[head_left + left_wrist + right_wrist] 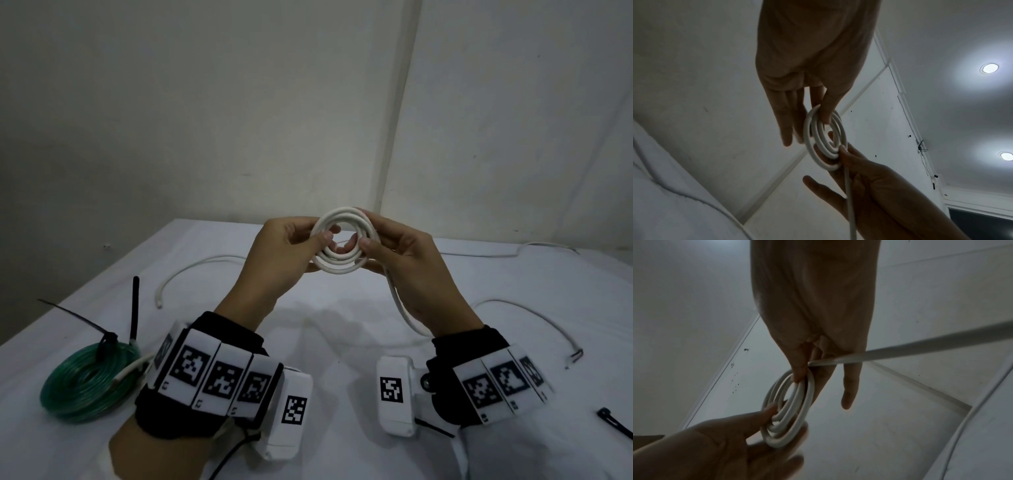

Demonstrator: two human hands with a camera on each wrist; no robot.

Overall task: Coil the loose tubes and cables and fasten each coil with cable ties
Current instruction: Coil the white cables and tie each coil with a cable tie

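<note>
Left hand: the left hand (284, 246) is up above the table, thumb and fingertips pinching the left rim of the white coil (339, 245).
Right hand: the right hand (400, 253) pinches the coil's right rim, and the loose tail (399, 301) runs down under its palm.
Coil: smooth round white cable, several tidy loops, held in the air mid-table.
Table: a white cloth (325, 342), soft and wrinkled, with open room below the hands; its far edge meets the wall.
Near left: a glossy green tube coil (85, 380), already tied with black cable ties (106, 339).
Near right edge: a spare black tie (616, 421).
Far side: thin white cables (191, 270) lie loose.
</note>
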